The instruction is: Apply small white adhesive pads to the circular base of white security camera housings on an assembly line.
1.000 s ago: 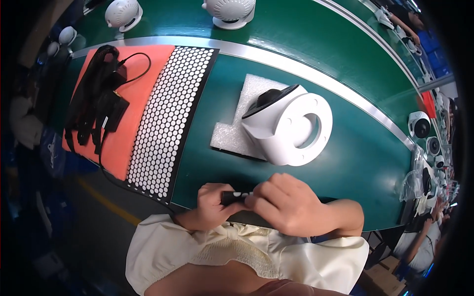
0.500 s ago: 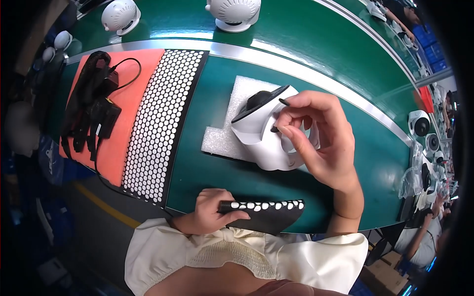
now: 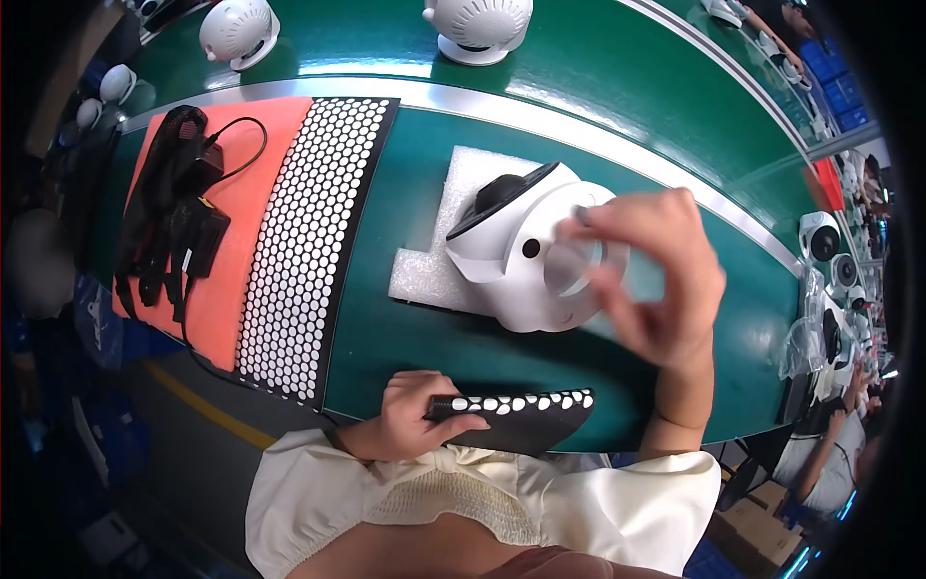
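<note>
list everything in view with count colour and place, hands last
bench: 1, dark green, centre
foam block: 1, white, on bench
large device: 1, white and black, partly on foam block
black dot: 1, black, on large device's base
dotted sheet: 1, white on black, left
dotted piece: 1, white on black, lower centre
mat: 1, orange, left
adapters and cables: several, black, on mat
rounded devices: at least 4, white, top and upper left
distant devices: several, white, right
plastic bags: uncounted, clear, right
boxes: several, brown, lower right
bins: several, blue, upper right
other people: several, clothing unclear, right
sleeves: 2, cream, bottom
left hand: 1, bare, holding dotted piece
right hand: 1, bare, blurred, thumb and index apart by large device
</note>
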Demonstrator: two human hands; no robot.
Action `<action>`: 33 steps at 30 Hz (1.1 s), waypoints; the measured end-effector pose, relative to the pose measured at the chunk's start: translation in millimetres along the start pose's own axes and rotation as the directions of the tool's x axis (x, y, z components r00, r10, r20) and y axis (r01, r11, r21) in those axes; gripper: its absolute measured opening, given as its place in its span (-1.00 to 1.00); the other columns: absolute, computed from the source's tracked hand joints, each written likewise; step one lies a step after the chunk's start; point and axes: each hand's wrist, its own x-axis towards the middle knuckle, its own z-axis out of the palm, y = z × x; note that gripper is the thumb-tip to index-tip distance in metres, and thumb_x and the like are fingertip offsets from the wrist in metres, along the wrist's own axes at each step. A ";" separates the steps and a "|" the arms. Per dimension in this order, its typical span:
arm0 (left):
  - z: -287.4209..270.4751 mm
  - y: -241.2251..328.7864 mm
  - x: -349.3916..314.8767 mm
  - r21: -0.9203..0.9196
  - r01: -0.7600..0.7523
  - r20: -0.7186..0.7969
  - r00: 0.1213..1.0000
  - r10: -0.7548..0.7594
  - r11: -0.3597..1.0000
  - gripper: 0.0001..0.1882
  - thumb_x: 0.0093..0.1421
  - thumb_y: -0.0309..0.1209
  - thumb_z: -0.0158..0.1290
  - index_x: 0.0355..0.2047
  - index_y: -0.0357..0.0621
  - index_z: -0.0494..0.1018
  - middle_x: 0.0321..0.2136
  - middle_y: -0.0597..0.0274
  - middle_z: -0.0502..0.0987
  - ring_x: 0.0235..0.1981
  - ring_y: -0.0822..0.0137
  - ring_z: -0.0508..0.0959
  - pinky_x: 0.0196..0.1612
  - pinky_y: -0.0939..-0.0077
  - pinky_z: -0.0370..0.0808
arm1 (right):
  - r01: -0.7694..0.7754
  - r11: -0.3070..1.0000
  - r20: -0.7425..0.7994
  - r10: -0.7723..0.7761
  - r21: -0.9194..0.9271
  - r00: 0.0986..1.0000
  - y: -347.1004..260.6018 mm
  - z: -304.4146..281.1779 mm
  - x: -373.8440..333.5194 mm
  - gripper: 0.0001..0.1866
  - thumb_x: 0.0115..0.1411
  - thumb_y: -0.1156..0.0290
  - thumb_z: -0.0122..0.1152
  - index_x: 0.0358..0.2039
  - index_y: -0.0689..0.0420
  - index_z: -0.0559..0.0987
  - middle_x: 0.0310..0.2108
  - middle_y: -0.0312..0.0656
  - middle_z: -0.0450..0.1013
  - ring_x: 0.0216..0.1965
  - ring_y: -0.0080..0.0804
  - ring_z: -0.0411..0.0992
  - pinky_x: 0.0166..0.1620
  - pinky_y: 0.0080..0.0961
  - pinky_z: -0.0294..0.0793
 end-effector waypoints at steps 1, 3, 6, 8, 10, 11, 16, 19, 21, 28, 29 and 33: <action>-0.5 0.7 0.1 0.013 -0.007 -0.003 1.000 0.007 1.000 -0.66 -0.18 -0.27 0.25 -0.71 -0.21 0.32 -0.83 0.25 0.30 -0.84 0.32 0.29 -0.73 0.55 0.20 | -0.025 0.998 -0.049 0.028 0.061 0.998 10.4 -1.0 -1.0 -0.79 -0.14 0.61 0.14 -0.40 0.19 0.44 -0.44 -0.24 0.40 -0.44 -0.38 0.34 -0.37 -0.56 0.23; -2.2 1.1 -2.7 0.023 -0.016 -0.008 1.000 0.016 1.000 -0.66 -0.19 -0.27 0.25 -0.70 -0.21 0.32 -0.83 0.26 0.30 -0.84 0.33 0.29 -0.73 0.56 0.20 | -0.044 0.992 -0.094 0.056 0.120 0.994 19.3 -0.4 0.5 -0.83 -0.13 0.64 0.12 -0.44 0.22 0.42 -0.43 -0.20 0.40 -0.43 -0.34 0.34 -0.35 -0.53 0.26; -3.4 2.2 -3.7 0.078 0.030 0.075 0.997 -0.035 0.996 -0.64 -0.16 -0.29 0.24 -0.66 -0.27 0.30 -0.74 0.16 0.39 -0.74 0.30 0.41 -0.63 0.58 0.31 | -0.183 0.970 0.016 0.183 0.158 0.983 26.3 -0.3 -2.6 -0.89 -0.07 0.66 0.07 -0.47 0.27 0.38 -0.43 -0.15 0.37 -0.41 -0.28 0.33 -0.31 -0.51 0.31; -2.3 2.5 -3.3 0.122 0.039 0.072 0.996 -0.048 0.992 -0.64 -0.15 -0.28 0.23 -0.64 -0.27 0.31 -0.72 0.16 0.41 -0.72 0.30 0.42 -0.59 0.58 0.33 | -0.209 0.962 0.028 0.207 0.174 0.978 26.2 0.3 -4.2 -0.89 -0.07 0.66 0.07 -0.47 0.27 0.38 -0.45 -0.15 0.36 -0.41 -0.28 0.33 -0.31 -0.51 0.31; 0.4 0.0 -3.1 0.104 0.015 0.034 0.999 -0.019 0.995 -0.65 -0.17 -0.28 0.24 -0.67 -0.24 0.31 -0.78 0.21 0.34 -0.77 0.32 0.36 -0.65 0.57 0.27 | -0.230 0.954 0.047 0.226 0.193 0.973 25.6 2.1 -4.9 -0.89 -0.07 0.66 0.07 -0.47 0.27 0.38 -0.46 -0.14 0.36 -0.40 -0.28 0.34 -0.32 -0.51 0.31; 0.9 -0.1 -2.5 0.091 -0.008 -0.006 1.000 0.009 0.996 -0.65 -0.19 -0.28 0.25 -0.69 -0.21 0.31 -0.84 0.26 0.26 -0.83 0.33 0.29 -0.72 0.56 0.21 | -0.238 0.953 0.059 0.230 0.188 0.971 25.8 2.2 -4.7 -0.90 -0.07 0.65 0.07 -0.48 0.27 0.38 -0.46 -0.14 0.36 -0.43 -0.27 0.34 -0.34 -0.51 0.31; 1.2 -0.3 -1.0 0.073 -0.002 0.000 1.000 0.002 0.997 -0.66 -0.18 -0.29 0.25 -0.69 -0.21 0.31 -0.84 0.26 0.27 -0.83 0.33 0.29 -0.72 0.56 0.21 | -0.196 0.971 0.070 0.188 0.136 0.980 23.8 1.0 -7.9 -0.89 -0.08 0.63 0.09 -0.48 0.27 0.38 -0.46 -0.12 0.38 -0.47 -0.24 0.38 -0.42 -0.51 0.36; -2.6 2.1 -2.2 0.088 0.029 0.045 0.998 -0.033 0.996 -0.64 -0.15 -0.27 0.23 -0.67 -0.25 0.30 -0.76 0.21 0.35 -0.77 0.34 0.36 -0.65 0.59 0.26 | -0.061 0.967 0.016 0.067 -0.249 0.998 12.5 6.1 -10.9 -0.83 -0.16 0.60 0.09 -0.46 0.30 0.40 -0.38 -0.04 0.40 -0.39 -0.25 0.43 -0.42 -0.49 0.46; -3.6 4.2 -2.7 0.107 0.049 0.094 0.994 -0.059 0.993 -0.63 -0.11 -0.25 0.20 -0.64 -0.28 0.30 -0.69 0.16 0.44 -0.71 0.35 0.42 -0.58 0.62 0.32 | 0.067 0.870 0.058 -0.044 -0.488 0.997 9.5 10.7 -13.5 -0.80 -0.14 0.57 0.06 -0.42 0.32 0.41 -0.32 0.01 0.38 -0.36 -0.27 0.43 -0.43 -0.50 0.45; 1.9 0.8 -5.9 0.050 0.037 -0.007 0.999 -0.036 0.998 -0.67 -0.18 -0.31 0.25 -0.69 -0.22 0.31 -0.82 0.24 0.29 -0.82 0.31 0.32 -0.71 0.57 0.22 | 0.000 0.894 0.150 0.076 -0.447 0.986 -2.0 -1.5 -17.7 -0.61 -0.11 0.46 0.15 -0.20 0.26 0.42 -0.16 -0.06 0.36 -0.21 -0.16 0.38 -0.20 -0.40 0.40; 2.0 -0.3 -6.7 0.044 0.046 -0.005 0.999 -0.045 0.998 -0.67 -0.19 -0.32 0.25 -0.69 -0.23 0.31 -0.82 0.24 0.31 -0.81 0.31 0.32 -0.71 0.56 0.23 | -0.058 0.937 0.185 0.128 -0.345 0.974 -0.4 -9.8 -16.8 -0.62 -0.06 0.44 0.12 -0.17 0.24 0.43 -0.12 -0.08 0.34 -0.16 -0.11 0.35 -0.13 -0.38 0.35; -2.9 4.0 -0.7 0.002 -0.066 -0.092 0.994 0.066 0.998 -0.67 -0.16 -0.35 0.24 -0.70 -0.28 0.32 -0.80 0.20 0.34 -0.81 0.30 0.33 -0.72 0.54 0.24 | -0.181 0.961 0.108 0.207 -0.210 0.972 -13.8 -35.1 -24.9 -0.71 -0.05 0.31 0.10 -0.35 0.24 0.49 -0.31 -0.08 0.42 -0.33 -0.20 0.39 -0.30 -0.44 0.34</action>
